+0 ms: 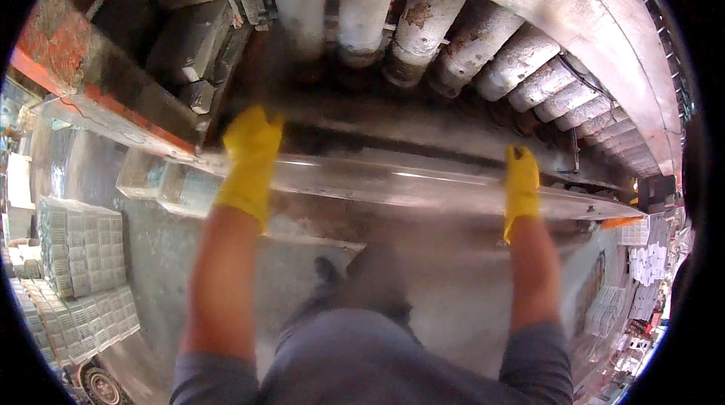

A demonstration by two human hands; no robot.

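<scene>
Both my hands wear yellow gloves. My left hand [251,149] and my right hand [521,178] grip a long clear block [393,182], like a slab of ice, held level at waist height across the view. The block blurs with motion. Beyond it lies a row of thick grey-white rollers [423,23] under a curved metal housing [604,20]. My dark shoe shows on the floor between my arms.
Stacks of pale moulded blocks [79,254] stand on the floor at the left, with a small wheel [102,384] below them. An orange-edged metal frame [83,91] runs along the upper left. More pale stacks [642,261] sit at the right.
</scene>
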